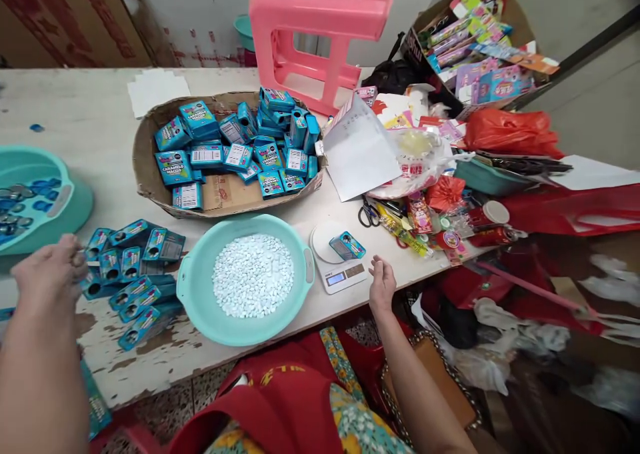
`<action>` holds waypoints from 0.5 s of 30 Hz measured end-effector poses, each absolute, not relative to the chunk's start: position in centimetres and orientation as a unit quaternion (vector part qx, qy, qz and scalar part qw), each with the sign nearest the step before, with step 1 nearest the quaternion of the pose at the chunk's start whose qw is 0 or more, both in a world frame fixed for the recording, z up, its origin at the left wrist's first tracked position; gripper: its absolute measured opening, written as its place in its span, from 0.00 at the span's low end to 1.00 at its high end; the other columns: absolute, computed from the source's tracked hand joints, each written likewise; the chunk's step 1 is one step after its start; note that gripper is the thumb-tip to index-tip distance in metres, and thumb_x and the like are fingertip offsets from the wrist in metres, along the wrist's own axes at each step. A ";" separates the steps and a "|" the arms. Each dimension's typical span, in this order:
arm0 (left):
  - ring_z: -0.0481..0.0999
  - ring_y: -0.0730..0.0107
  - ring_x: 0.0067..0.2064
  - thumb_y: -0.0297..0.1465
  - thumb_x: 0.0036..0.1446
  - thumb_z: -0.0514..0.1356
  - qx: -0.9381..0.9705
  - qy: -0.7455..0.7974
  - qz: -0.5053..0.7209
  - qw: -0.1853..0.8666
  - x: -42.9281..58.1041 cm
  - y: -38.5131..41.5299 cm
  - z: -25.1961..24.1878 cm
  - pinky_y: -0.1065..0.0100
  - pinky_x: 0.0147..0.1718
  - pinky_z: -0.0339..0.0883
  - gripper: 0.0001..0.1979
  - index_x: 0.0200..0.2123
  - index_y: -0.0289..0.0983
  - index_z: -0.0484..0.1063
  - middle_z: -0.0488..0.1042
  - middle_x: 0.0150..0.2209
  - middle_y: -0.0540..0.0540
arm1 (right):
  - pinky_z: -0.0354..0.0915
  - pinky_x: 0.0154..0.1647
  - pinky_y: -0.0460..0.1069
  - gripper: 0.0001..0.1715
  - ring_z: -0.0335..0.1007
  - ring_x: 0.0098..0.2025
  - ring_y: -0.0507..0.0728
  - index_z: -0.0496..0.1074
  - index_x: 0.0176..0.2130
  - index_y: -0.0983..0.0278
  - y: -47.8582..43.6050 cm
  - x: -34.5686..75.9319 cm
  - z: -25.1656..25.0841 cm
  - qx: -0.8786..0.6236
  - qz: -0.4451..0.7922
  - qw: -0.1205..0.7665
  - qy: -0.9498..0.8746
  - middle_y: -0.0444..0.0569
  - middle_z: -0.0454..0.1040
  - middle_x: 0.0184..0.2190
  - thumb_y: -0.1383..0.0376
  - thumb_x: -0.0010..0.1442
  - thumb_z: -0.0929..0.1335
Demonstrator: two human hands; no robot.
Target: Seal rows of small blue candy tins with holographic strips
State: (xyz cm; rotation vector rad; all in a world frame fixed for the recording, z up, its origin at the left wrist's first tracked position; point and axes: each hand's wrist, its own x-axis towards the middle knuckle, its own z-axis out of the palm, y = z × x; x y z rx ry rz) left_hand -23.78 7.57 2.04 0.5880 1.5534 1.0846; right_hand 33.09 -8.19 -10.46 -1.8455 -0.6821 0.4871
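My left hand (50, 274), its fingers curled closed, is over the table beside a cluster of small blue candy boxes (131, 264) with round openings in their ends. Whatever the fingers hold, if anything, is hidden. My right hand (383, 286) is at the front edge of the table, loosely bent and with nothing visible in it. Just left of it is a white digital scale (345, 277) with a single blue candy box (348, 246) lying on its round plate. Between my hands stands a turquoise basin (245, 334) holding many small white candies (254, 275).
A cut-down cardboard box (220, 194) full of blue candy boxes sits behind the basin. Another turquoise basin (75, 204) with blue pieces is at far left. Scissors (369, 213), bags and packets crowd the right, below a pink stool (320, 14).
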 end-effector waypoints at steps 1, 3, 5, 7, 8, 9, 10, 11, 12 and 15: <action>0.44 0.81 0.11 0.38 0.66 0.42 0.240 0.625 0.495 0.554 -22.7 7.1 1.9 0.79 0.11 0.38 0.22 0.20 0.36 0.53 0.50 0.09 0.57 | 0.64 0.48 0.55 0.28 0.67 0.49 0.58 0.67 0.48 0.66 -7.9 33.0 -10.3 -0.770 0.205 0.528 -0.293 0.57 0.70 0.49 0.49 0.59 0.60; 0.48 0.82 0.11 0.40 0.65 0.43 0.203 0.559 0.535 0.599 -20.0 6.1 1.5 0.80 0.10 0.42 0.21 0.21 0.36 0.54 0.53 0.11 0.56 | 0.64 0.48 0.55 0.28 0.67 0.49 0.58 0.67 0.49 0.66 -7.2 32.8 -9.9 -0.763 0.208 0.527 -0.312 0.57 0.70 0.49 0.50 0.59 0.59; 0.51 0.83 0.11 0.39 0.65 0.44 0.154 0.496 0.530 0.670 -16.6 5.1 0.6 0.80 0.10 0.44 0.20 0.22 0.36 0.57 0.57 0.13 0.55 | 0.64 0.49 0.56 0.27 0.67 0.49 0.58 0.67 0.49 0.66 -6.4 32.3 -9.6 -0.750 0.212 0.531 -0.333 0.57 0.70 0.49 0.50 0.60 0.59; 0.54 0.83 0.12 0.36 0.66 0.42 0.116 0.473 0.497 0.718 -12.9 4.3 -0.8 0.81 0.09 0.44 0.19 0.25 0.36 0.59 0.60 0.15 0.54 | 0.63 0.49 0.56 0.27 0.65 0.50 0.59 0.66 0.49 0.66 -5.5 31.6 -9.4 -0.737 0.217 0.534 -0.354 0.57 0.69 0.49 0.50 0.59 0.60; 0.55 0.83 0.12 0.34 0.66 0.43 0.097 0.468 0.473 0.740 -11.0 3.9 -1.7 0.82 0.09 0.44 0.18 0.26 0.35 0.60 0.61 0.16 0.54 | 0.63 0.49 0.55 0.29 0.65 0.51 0.59 0.66 0.50 0.66 -5.1 31.3 -9.3 -0.733 0.221 0.531 -0.363 0.57 0.68 0.50 0.50 0.57 0.63; 0.56 0.84 0.13 0.33 0.65 0.44 0.080 0.472 0.451 0.753 -9.2 3.4 -2.6 0.82 0.09 0.44 0.16 0.27 0.35 0.61 0.61 0.17 0.54 | 0.63 0.49 0.55 0.31 0.65 0.50 0.59 0.65 0.51 0.66 -4.8 30.9 -9.2 -0.734 0.226 0.522 -0.371 0.57 0.68 0.50 0.51 0.54 0.66; 0.56 0.84 0.13 0.32 0.64 0.47 0.061 0.482 0.435 0.758 -7.6 3.0 -3.4 0.83 0.09 0.43 0.13 0.27 0.34 0.61 0.62 0.18 0.53 | 0.64 0.48 0.55 0.34 0.66 0.49 0.59 0.64 0.51 0.66 -4.4 30.7 -9.1 -0.739 0.231 0.510 -0.375 0.56 0.69 0.49 0.51 0.50 0.68; 0.57 0.85 0.14 0.32 0.62 0.51 0.044 0.491 0.414 0.765 -6.2 2.5 -4.2 0.83 0.09 0.44 0.12 0.27 0.34 0.61 0.63 0.19 0.53 | 0.64 0.48 0.55 0.36 0.67 0.46 0.59 0.64 0.51 0.66 -4.2 30.6 -9.0 -0.748 0.236 0.495 -0.374 0.55 0.70 0.47 0.51 0.47 0.70; 0.57 0.85 0.14 0.32 0.60 0.54 0.032 0.499 0.396 0.770 -5.0 2.0 -4.9 0.83 0.09 0.43 0.11 0.27 0.34 0.61 0.63 0.19 0.53 | 0.65 0.46 0.55 0.37 0.68 0.43 0.59 0.64 0.50 0.66 -4.2 30.6 -8.8 -0.760 0.238 0.479 -0.370 0.54 0.71 0.44 0.51 0.45 0.72; 0.54 0.84 0.13 0.37 0.55 0.60 0.046 0.514 0.381 0.767 -3.2 0.2 -5.8 0.81 0.10 0.43 0.12 0.26 0.35 0.63 0.59 0.16 0.55 | 0.66 0.43 0.57 0.35 0.69 0.38 0.60 0.68 0.45 0.66 -4.2 30.5 -8.0 -0.791 0.218 0.442 -0.361 0.52 0.73 0.37 0.49 0.43 0.72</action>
